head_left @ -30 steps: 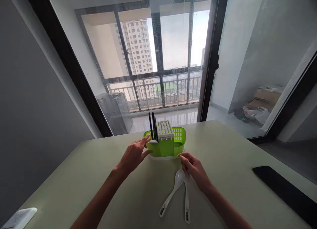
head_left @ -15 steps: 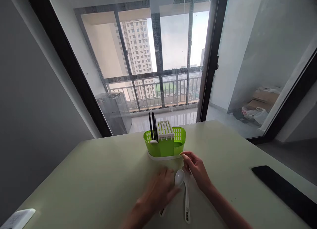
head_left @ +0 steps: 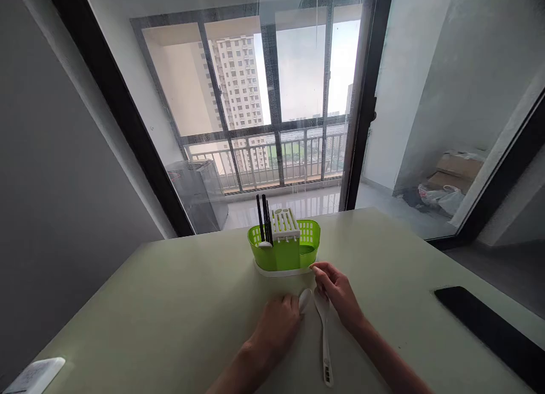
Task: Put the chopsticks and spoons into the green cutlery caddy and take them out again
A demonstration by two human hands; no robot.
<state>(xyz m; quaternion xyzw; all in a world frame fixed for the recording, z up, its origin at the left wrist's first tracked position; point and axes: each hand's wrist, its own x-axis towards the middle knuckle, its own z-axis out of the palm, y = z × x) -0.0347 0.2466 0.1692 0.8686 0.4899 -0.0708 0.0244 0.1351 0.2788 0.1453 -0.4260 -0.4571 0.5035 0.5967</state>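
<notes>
My left hand (head_left: 279,323) is closed around a white spoon (head_left: 305,301). Only the spoon's bowl shows past my fingers, and its handle is hidden. A second white spoon (head_left: 326,343), with dark marks near its handle end, lies on the table between my hands. My right hand (head_left: 338,292) rests just beside that spoon's bowl, fingers curled and fingertips pinched together at the front right edge of a green cutlery caddy (head_left: 286,255). Whether the pinch grips the caddy's white base is unclear. Black chopsticks (head_left: 264,221) and a white spoon (head_left: 265,244) stand in the caddy's left compartment.
The caddy has a white slotted top (head_left: 284,222) in its middle. On the pale green table (head_left: 179,303) a long black object (head_left: 489,331) lies at the right and a white object (head_left: 40,374) at the near left corner. A glass door stands behind the table.
My left hand, blurred before, is now sharp, and the spoon at it has turned so its bowl shows edge-on. The second spoon's handle has shifted slightly right. My right hand has stayed in place.
</notes>
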